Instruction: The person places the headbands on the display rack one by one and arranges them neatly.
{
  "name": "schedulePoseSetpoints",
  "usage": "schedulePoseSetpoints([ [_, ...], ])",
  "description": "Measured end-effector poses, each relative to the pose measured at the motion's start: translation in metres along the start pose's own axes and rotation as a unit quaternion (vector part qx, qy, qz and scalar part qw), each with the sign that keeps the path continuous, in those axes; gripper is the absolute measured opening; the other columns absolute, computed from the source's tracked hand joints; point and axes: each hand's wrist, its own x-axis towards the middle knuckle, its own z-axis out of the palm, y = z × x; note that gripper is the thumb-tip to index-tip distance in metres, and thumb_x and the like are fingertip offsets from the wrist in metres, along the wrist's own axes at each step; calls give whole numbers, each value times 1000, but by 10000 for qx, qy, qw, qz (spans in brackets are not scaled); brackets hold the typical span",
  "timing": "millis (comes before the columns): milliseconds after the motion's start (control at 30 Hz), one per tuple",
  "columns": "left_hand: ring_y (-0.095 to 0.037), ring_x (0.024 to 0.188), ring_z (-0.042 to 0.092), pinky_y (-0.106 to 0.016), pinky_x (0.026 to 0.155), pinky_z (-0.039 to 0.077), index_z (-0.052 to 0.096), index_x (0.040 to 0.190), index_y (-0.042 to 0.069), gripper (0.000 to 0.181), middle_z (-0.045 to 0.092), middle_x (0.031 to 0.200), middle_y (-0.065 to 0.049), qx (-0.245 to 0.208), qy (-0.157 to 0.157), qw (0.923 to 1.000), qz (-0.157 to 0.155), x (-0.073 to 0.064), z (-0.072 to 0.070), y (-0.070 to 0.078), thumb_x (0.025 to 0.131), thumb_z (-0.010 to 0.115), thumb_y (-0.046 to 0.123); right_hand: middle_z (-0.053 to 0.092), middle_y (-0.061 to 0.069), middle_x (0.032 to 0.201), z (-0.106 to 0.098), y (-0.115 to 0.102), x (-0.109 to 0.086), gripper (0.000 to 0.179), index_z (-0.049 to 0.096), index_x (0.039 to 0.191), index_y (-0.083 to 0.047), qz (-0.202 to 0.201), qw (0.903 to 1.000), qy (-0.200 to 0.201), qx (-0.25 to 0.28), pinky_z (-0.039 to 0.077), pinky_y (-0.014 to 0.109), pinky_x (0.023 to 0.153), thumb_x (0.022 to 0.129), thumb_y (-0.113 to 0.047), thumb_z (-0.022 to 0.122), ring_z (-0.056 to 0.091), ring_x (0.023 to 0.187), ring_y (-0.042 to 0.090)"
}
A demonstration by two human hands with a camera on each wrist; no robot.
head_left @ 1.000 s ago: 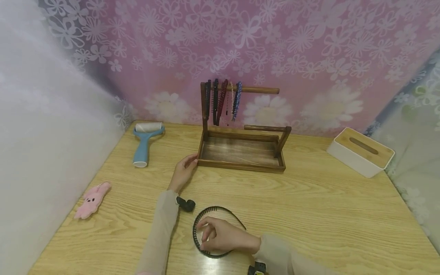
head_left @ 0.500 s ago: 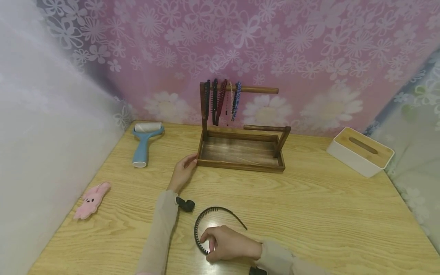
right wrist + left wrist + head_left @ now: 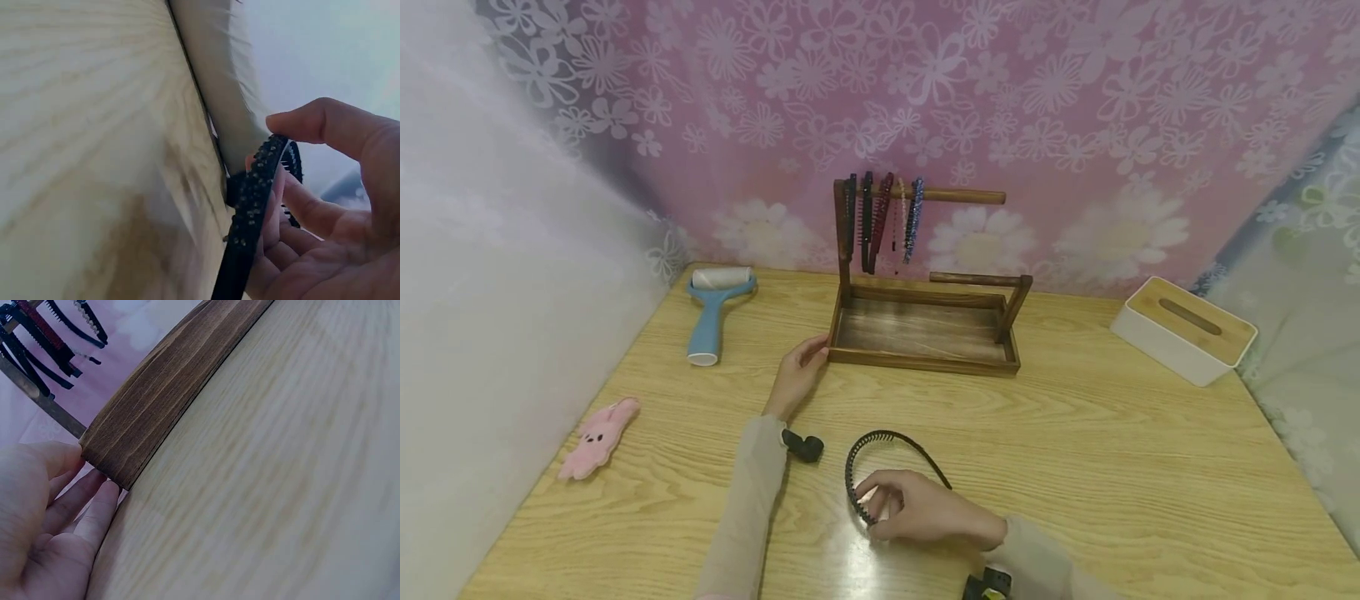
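Observation:
A black toothed headband (image 3: 852, 473) with small shiny studs is pinched between the thumb and fingers of my right hand (image 3: 917, 507), near the front of the table. In the right wrist view the studded part of the band (image 3: 253, 194) runs past the thumb tip, tilted over the wood. My left hand (image 3: 796, 379) touches the left front corner of a dark wooden stand (image 3: 925, 361). Its fingertips (image 3: 103, 487) lie against the end of the tray's front board (image 3: 156, 394). On the stand's upper bar (image 3: 966, 197) hang several headbands (image 3: 880, 221).
A blue lint roller (image 3: 706, 329) lies left of the stand, and a pink plush rabbit (image 3: 598, 437) rests near the left table edge. At the back right stands a white tissue box (image 3: 1183, 333) with a wooden lid. A lower bar (image 3: 973, 278) juts over the tray.
My right hand has taken hold of the headband and moved it slightly up and to the right in the head view. The left hand stays at the stand's corner.

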Motion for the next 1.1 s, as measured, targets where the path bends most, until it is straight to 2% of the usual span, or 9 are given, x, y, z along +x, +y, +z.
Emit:
schedulePoseSetpoints([
  [167,-29,136,47,-42,117,36,52,140,7,41,49,147,-12,68,-11,10000,5,0,0,0,102,52,24,65,6,97,-12,4,-3,44,60,124,-1,-193,9992,336,22,45,15,62,82,-5,69,53,70,3],
  [333,-29,136,46,-42,117,36,52,140,7,41,49,147,-13,90,-42,9999,13,1,-1,0,102,52,25,62,12,104,-24,4,-7,46,56,130,4,-202,9961,849,116,48,17,70,88,-7,67,55,79,6],
  [600,-29,136,46,-42,117,36,52,140,7,42,49,147,-12,28,-25,10000,-45,1,-1,-1,102,53,25,58,28,118,-42,3,-20,47,47,133,10,-61,9822,1698,804,50,17,73,91,-8,59,57,89,7],
  [767,-29,136,47,-42,117,36,52,140,7,41,49,147,-13,55,2,10000,-52,0,-1,-1,102,52,23,57,28,120,-55,4,-31,49,43,136,10,59,9650,2367,1129,51,17,74,92,-5,59,56,86,4],
  [900,-29,134,48,-43,116,37,53,139,7,40,51,145,-13,10,42,10000,-35,0,-1,-1,102,53,23,61,19,119,-64,6,-40,47,45,136,5,378,9462,2991,1175,51,17,76,93,-5,60,58,89,4],
  [1033,-29,134,48,-42,116,37,53,139,8,40,52,145,-12,-41,10,10000,-40,0,-1,-1,102,53,23,64,10,117,-76,8,-53,47,45,138,0,711,9302,3459,1003,51,16,78,95,-10,61,59,92,2],
  [1100,-29,135,47,-42,117,36,53,139,6,40,51,146,-14,-46,-23,10000,-64,-2,0,4,102,52,22,65,-1,112,-84,10,-60,47,45,139,-1,720,9243,3631,925,50,16,77,96,-12,60,58,90,-2],
])
